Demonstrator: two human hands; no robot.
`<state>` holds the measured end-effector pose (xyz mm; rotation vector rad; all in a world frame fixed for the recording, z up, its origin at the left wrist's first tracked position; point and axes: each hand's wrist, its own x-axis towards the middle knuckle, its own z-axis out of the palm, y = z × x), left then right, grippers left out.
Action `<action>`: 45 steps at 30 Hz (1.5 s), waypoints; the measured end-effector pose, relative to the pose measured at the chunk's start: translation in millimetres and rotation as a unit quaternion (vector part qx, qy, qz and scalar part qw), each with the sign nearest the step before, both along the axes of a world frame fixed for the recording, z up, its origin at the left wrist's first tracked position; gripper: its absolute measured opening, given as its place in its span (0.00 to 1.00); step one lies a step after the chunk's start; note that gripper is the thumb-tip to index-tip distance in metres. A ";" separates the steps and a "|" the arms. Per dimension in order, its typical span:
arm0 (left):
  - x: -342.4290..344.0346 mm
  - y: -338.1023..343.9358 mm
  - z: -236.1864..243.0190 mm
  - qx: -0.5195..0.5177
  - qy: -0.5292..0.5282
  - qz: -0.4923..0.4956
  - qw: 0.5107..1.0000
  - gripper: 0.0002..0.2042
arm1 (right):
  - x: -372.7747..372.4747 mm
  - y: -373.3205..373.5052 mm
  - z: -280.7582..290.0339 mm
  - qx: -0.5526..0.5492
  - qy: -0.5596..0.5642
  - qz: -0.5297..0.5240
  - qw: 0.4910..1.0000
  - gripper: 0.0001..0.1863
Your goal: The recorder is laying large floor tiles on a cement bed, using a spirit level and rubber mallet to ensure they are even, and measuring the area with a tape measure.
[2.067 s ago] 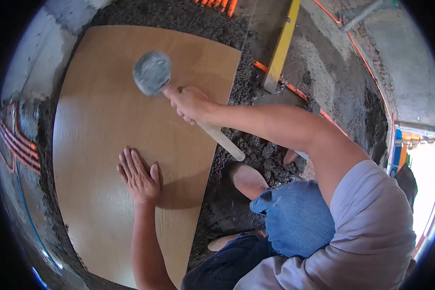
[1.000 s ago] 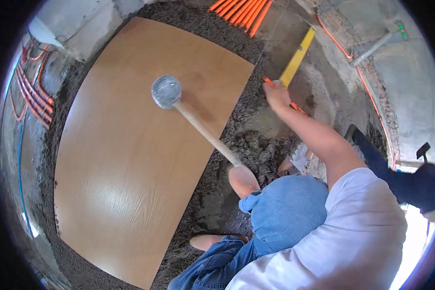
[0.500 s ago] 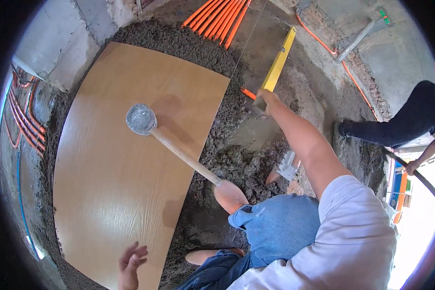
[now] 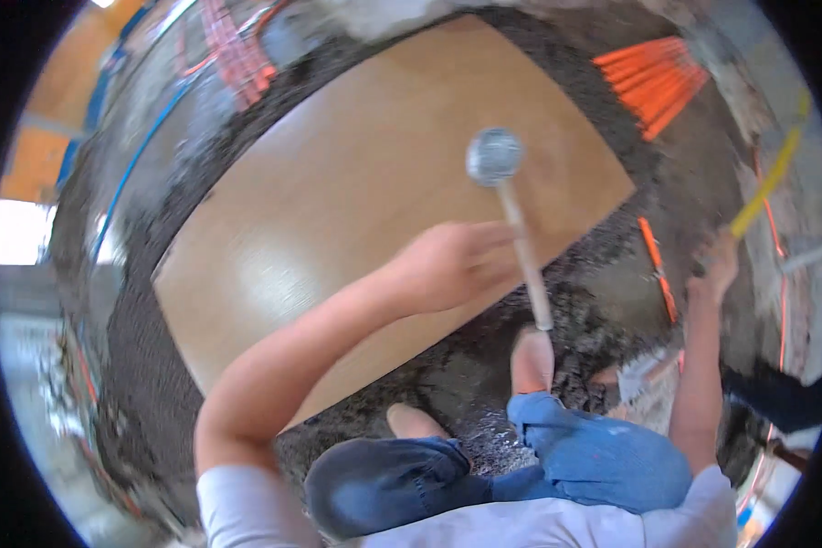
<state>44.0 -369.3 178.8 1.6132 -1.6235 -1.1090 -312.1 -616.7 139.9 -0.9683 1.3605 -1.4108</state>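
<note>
Right grip (image 4: pixel 718 261) — yellow level (image 4: pixel 769 190) held, jutting ahead | left grip (image 4: pixel 455 265) — mallet (image 4: pixel 511 203) alongside

L hand (image 4: pixel 461 263) fwd, R hand (image 4: pixel 719 263) gripping, out to rt.

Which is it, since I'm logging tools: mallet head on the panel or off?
On, apparently: the mallet head appears surrounded by the panel, its handle crossing the edge.

Unfinished bldg interior, dark grey mortar-covered flr (image 4: pixel 146 402).
Fan of bright-orange conduits (image 4: pixel 648 87) upper R; thin blue hose (image 4: pixel 142 155) upper L; bright white rectangular opening (image 4: pixel 20 233) far L; grey concrete wall (image 4: pixel 808 205) far R.
</note>
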 end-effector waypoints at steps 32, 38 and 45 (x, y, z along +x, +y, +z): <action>229.2 592.7 7.4 -0.330 0.264 0.844 0.331 0.22 | 95.7 154.0 -2.7 -0.225 0.442 0.766 0.409 0.24; 253.3 429.9 -83.7 -0.048 0.036 0.840 0.539 0.21 | 114.5 131.8 -11.1 -0.246 0.484 0.693 0.475 0.26; 137.0 103.9 -197.8 -0.036 -0.302 0.226 0.925 0.32 | 177.2 127.2 -30.6 -0.129 0.452 0.592 0.654 0.25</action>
